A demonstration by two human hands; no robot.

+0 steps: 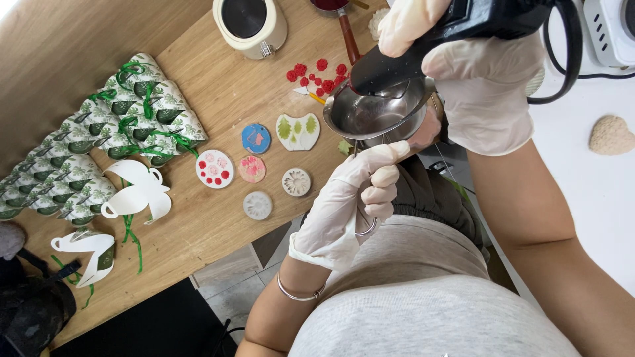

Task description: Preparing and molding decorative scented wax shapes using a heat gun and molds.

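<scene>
Small steel cup [377,112] held in the air above the table edge, over the person's lap, tilted a bit toward the camera; inside looks bare and shiny. Its wire handle runs down into the left hand [350,198]. Left hand gloved white, fingers curled tight round the wire, thumb and index pinching just under the cup, wire loop sticking out below the palm. Silver bangle [297,293] on that wrist.

Right hand [473,73], also gloved, closed in a full grip on a black tool [436,39]; the tool's black nozzle end touches or sits just over the cup rim — cannot tell which. Black cord [565,59] loops off the tool to the right.

Wooden table [218,86] to the left. Near the cup: scatter of small red pieces [317,74], a white plaque with green leaves [298,131], a blue round disc [256,138], a white disc with red dots [214,168], a pink disc [251,168], two pale round moulds [296,182] [257,205]. Further left: rows of leaf-print boxes [99,139] with green ribbon, two flat white cutouts [135,192] [86,254] just beside them. Top: cream round pot [250,25], a red-handled pan [340,20] partly cut off. Right, on a white surface: beige heart [610,135], well apart from the hands. White appliance [612,30] at the top right corner.
</scene>
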